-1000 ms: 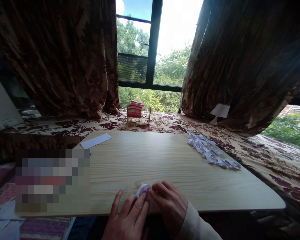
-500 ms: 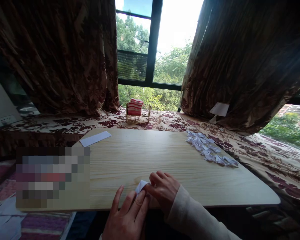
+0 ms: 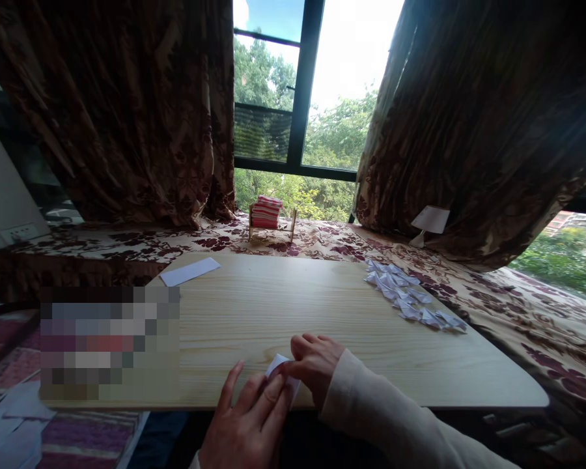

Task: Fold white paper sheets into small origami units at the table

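At the near edge of the wooden table, a small white piece of folded paper (image 3: 277,361) lies partly covered by my fingers. My left hand (image 3: 247,420) presses the paper down with its front fingers, while its outer finger sticks up and away; its thumb is hidden. My right hand (image 3: 317,366) is curled, its fingers bent and its tips on the paper's upper right side. Both hands touch each other's fingertips over the sheet. A pale sleeve covers my right forearm.
The light wooden table (image 3: 254,299) carries several folded white paper pieces (image 3: 400,293) at right and a white paper strip (image 3: 190,271) at far left. A blurred-out patch (image 3: 110,345) hides the table's left side. Behind stand a small lamp (image 3: 432,219) and a rack of red-striped cloths (image 3: 267,213).
My right hand's fingertips have shifted slightly left over the paper, and more white paper shows beneath them on the right. My left hand stays nearly in place. The view has tilted a little.
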A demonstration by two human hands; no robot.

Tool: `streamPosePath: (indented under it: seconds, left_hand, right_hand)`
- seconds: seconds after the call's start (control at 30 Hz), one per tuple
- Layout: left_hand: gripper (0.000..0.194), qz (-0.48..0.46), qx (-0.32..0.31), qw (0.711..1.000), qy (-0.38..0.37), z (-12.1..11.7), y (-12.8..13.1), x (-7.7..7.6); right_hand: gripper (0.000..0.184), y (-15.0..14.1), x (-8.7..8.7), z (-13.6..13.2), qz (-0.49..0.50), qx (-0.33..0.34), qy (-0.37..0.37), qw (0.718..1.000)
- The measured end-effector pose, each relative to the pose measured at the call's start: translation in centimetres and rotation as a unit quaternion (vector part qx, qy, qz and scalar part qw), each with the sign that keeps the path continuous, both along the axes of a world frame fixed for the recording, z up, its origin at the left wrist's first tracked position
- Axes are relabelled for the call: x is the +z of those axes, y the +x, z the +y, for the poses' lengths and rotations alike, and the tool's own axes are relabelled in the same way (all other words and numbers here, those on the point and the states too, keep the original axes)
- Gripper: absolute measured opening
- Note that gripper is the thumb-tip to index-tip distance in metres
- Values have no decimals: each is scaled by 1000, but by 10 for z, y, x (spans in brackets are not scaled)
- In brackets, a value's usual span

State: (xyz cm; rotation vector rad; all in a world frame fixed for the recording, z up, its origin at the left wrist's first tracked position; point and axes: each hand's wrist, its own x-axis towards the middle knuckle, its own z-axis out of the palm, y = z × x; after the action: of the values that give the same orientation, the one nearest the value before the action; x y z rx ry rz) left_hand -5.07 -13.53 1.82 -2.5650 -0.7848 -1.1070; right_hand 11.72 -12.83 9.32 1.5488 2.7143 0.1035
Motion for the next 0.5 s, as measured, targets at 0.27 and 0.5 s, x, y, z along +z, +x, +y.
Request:
streamPosePath:
  seconds: [0.27,0.5]
  left_hand:
    - [23,-45,-1,999,8,-3,-8,-1]
    - [22,-48,8,999,10,-4,-6,-6]
  right_hand:
    - [12,-8,0,1,-52,-33,-14,998]
    - [15,-9,-22,0,-21,-25,88,996]
